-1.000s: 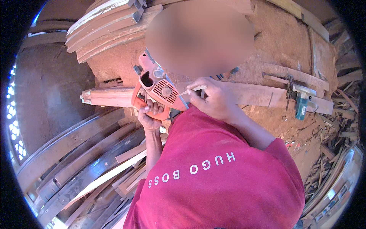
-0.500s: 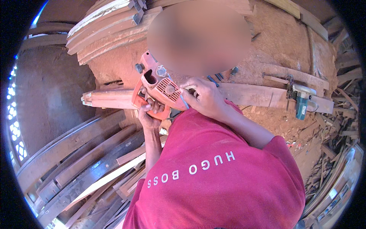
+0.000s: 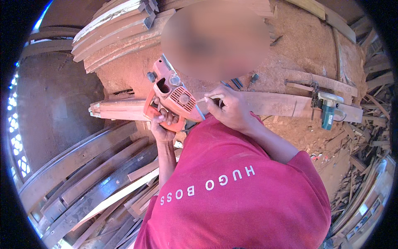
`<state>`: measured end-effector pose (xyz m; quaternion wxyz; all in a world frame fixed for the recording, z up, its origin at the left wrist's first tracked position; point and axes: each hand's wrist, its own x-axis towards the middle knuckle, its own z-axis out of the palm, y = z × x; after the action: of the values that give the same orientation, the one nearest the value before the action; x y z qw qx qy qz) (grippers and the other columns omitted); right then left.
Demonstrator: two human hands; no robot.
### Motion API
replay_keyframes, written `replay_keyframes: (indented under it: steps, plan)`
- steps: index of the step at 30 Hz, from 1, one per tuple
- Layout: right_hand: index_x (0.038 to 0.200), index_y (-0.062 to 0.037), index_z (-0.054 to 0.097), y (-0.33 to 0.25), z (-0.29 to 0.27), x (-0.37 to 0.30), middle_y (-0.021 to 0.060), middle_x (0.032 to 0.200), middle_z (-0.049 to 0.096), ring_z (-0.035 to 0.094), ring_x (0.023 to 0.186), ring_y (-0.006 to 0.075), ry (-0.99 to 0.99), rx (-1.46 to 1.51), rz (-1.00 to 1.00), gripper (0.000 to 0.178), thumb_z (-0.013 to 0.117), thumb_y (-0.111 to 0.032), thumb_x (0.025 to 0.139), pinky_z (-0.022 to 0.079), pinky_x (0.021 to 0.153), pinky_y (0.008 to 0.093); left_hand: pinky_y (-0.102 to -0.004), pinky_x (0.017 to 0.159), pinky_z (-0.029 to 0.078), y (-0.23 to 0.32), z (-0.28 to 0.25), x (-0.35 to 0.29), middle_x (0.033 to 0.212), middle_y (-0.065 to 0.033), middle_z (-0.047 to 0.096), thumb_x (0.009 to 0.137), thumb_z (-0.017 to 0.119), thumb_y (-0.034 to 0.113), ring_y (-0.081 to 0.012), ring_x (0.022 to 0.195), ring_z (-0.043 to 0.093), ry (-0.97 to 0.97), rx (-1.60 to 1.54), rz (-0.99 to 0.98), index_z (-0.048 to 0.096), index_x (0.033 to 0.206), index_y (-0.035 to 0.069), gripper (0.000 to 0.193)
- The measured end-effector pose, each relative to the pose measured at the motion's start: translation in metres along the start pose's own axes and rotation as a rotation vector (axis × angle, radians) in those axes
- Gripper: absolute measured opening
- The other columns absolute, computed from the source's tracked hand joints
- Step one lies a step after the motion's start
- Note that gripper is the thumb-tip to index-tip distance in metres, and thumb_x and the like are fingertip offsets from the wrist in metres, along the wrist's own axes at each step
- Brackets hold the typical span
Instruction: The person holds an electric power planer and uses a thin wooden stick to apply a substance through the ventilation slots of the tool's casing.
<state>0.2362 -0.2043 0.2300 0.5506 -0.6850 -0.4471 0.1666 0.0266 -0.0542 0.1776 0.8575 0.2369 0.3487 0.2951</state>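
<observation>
My left hand (image 3: 165,121) is closed round the rear handle of an orange electric planer (image 3: 179,96). The planer is tilted up in front of my chest, its vented side and knob showing. Just right of the vents, my right hand (image 3: 232,107) pinches a thin pale stick (image 3: 214,96). The stick's tip points at the vented side; whether it touches cannot be made out. Beneath the planer, a reddish wooden beam (image 3: 122,109) lies crosswise.
A teal-bodied power tool (image 3: 328,114) rests on a long plank (image 3: 273,103) at right. Stacked boards (image 3: 114,31) stand at far left, more timber (image 3: 99,182) at near left. Wood scraps (image 3: 373,120) pile up along the right. A blurred oval hides the top middle.
My right hand has drawn slightly right, away from the planer's vents, and the thin stick now shows between its fingers. The planer and my left hand are nearly still.
</observation>
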Motion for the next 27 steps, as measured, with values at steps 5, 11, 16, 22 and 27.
replay_keyframes:
  steps: [5, 11, 16, 22, 27]
  plan:
    - [0.099, -0.0012, 0.067, 0.002, 0.006, 0.0, 0.0111, 0.088, 0.068, 0.066, 0.071, 0.018, 0.069, 0.086, 0.02, 0.015, 0.072, -0.008, 0.087, 0.051, 0.06, 0.0303, -0.0257, 0.059, 0.037, -0.001, -0.011, 0.004, 0.059, 0.004, 0.039, 0.077, 0.058, 0.019, -0.0098, 0.053, 0.039, -0.012, -0.009, -0.045, 0.043, 0.068, 0.014, 0.017]
    - [0.096, -0.0008, 0.065, 0.003, 0.001, 0.001, 0.0144, 0.088, 0.067, 0.067, 0.073, 0.0233, -0.075, -0.015, 0.032, 0.015, 0.07, -0.009, 0.085, 0.052, 0.063, 0.034, -0.0276, 0.06, 0.038, 0.0, -0.009, 0.002, 0.058, 0.0034, 0.04, 0.077, 0.058, 0.02, -0.0103, 0.053, 0.041, -0.025, 0.016, -0.03, 0.043, 0.068, 0.015, 0.018]
    - [0.096, -0.0001, 0.065, -0.009, -0.002, 0.013, 0.0159, 0.087, 0.067, 0.068, 0.074, 0.0284, -0.123, -0.049, 0.148, 0.014, 0.07, -0.009, 0.085, 0.052, 0.066, 0.0353, -0.0285, 0.061, 0.038, -0.001, -0.014, 0.006, 0.059, 0.0027, 0.04, 0.077, 0.058, 0.02, -0.0104, 0.054, 0.041, -0.019, 0.053, 0.001, 0.044, 0.069, 0.014, 0.017]
    - [0.097, -0.0003, 0.067, 0.007, 0.01, 0.004, 0.0159, 0.089, 0.069, 0.069, 0.075, 0.0279, -0.016, 0.049, 0.087, 0.015, 0.07, -0.009, 0.086, 0.053, 0.067, 0.0356, -0.0291, 0.06, 0.038, 0.001, -0.01, 0.005, 0.059, 0.0027, 0.039, 0.077, 0.058, 0.019, -0.0106, 0.054, 0.04, -0.053, 0.028, -0.015, 0.045, 0.07, 0.013, 0.016]
    - [0.097, -0.0007, 0.065, 0.004, 0.007, -0.002, 0.0161, 0.09, 0.067, 0.068, 0.078, 0.033, 0.027, 0.049, 0.002, 0.015, 0.069, -0.009, 0.085, 0.053, 0.07, 0.0374, -0.0287, 0.061, 0.039, -0.004, -0.017, 0.005, 0.059, 0.003, 0.04, 0.077, 0.058, 0.017, -0.0106, 0.054, 0.041, -0.013, -0.016, -0.024, 0.045, 0.069, 0.014, 0.015]
